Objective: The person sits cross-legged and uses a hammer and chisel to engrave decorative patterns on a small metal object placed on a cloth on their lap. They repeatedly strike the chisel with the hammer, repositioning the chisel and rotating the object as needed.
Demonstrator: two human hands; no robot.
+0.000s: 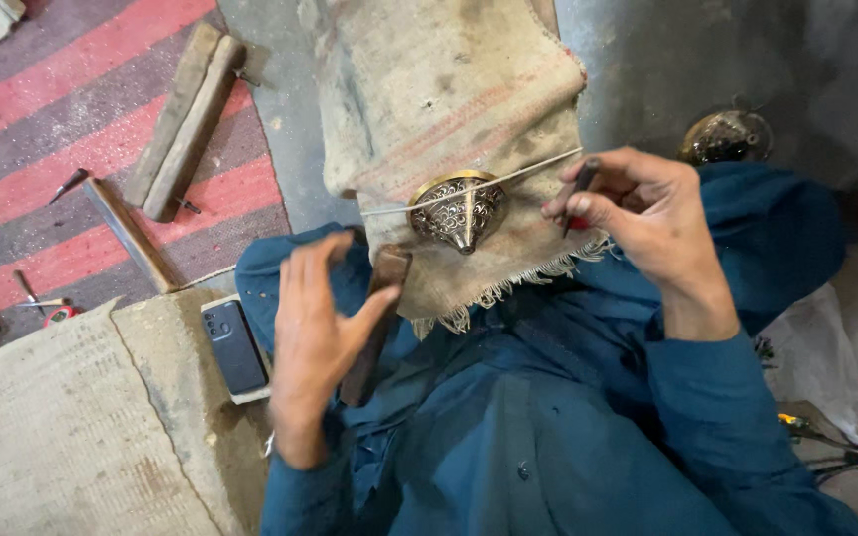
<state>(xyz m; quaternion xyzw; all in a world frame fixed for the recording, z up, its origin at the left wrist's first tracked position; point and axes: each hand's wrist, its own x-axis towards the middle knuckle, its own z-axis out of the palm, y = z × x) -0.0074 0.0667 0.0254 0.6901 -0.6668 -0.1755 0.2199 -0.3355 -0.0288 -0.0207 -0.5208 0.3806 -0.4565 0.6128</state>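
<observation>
Two brass pieces (458, 210), one phone (233, 347), two wooden planks (183, 119).

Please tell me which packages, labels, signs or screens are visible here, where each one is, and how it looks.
Smartphone: on the burlap mat beside the left hand, lying back side up, a dark rectangle in a pale case; its screen is hidden.
Plastic bag: at the right edge, on the floor, white, crumpled.
No labels or signs can be made out.
</observation>
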